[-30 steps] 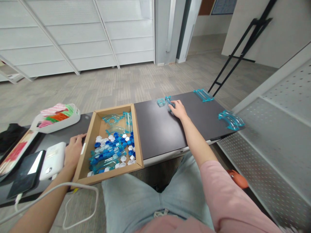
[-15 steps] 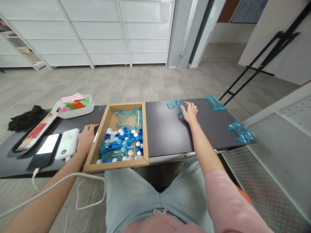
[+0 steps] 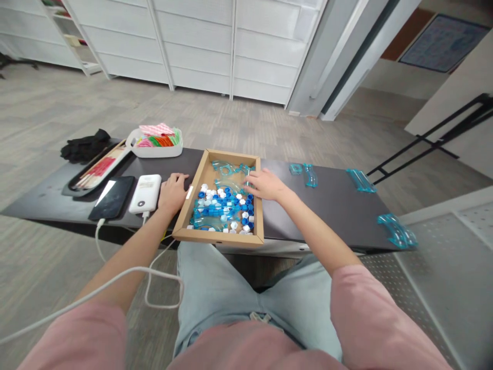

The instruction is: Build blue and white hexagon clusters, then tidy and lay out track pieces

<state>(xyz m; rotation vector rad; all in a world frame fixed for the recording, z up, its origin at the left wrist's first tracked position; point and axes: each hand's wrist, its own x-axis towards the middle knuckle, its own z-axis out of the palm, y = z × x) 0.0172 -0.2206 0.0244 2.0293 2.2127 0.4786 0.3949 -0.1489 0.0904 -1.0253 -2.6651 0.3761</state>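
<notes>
My left hand (image 3: 172, 192) lies on the dark table against the left wall of a cardboard tray (image 3: 222, 237), its fingers stretched out and holding nothing. Over the tray's right rim reaches my right hand (image 3: 266, 184). Its fingers are apart and slightly bent, at a clear teal plastic track piece (image 3: 246, 168) in the tray's far right corner; whether they touch it is hard to see. More teal pieces (image 3: 224, 167) lie at the tray's far end. Blue and white hexagonal pieces (image 3: 245, 215) fill the near half, with teal track pieces (image 3: 210, 222) on top.
Right of the tray, a small teal piece (image 3: 296, 169), a short track piece (image 3: 310, 176) and larger ones (image 3: 361, 180) (image 3: 396, 230) lie on the table (image 3: 335, 221). A power bank (image 3: 145, 194), phone (image 3: 112, 198), stick tray (image 3: 98, 169), white basket (image 3: 159, 151) and black cloth (image 3: 85, 146) stand left.
My right hand has left the short teal track piece on the table and moved left to the tray. The view has shifted; my left hand stays beside the tray.
</notes>
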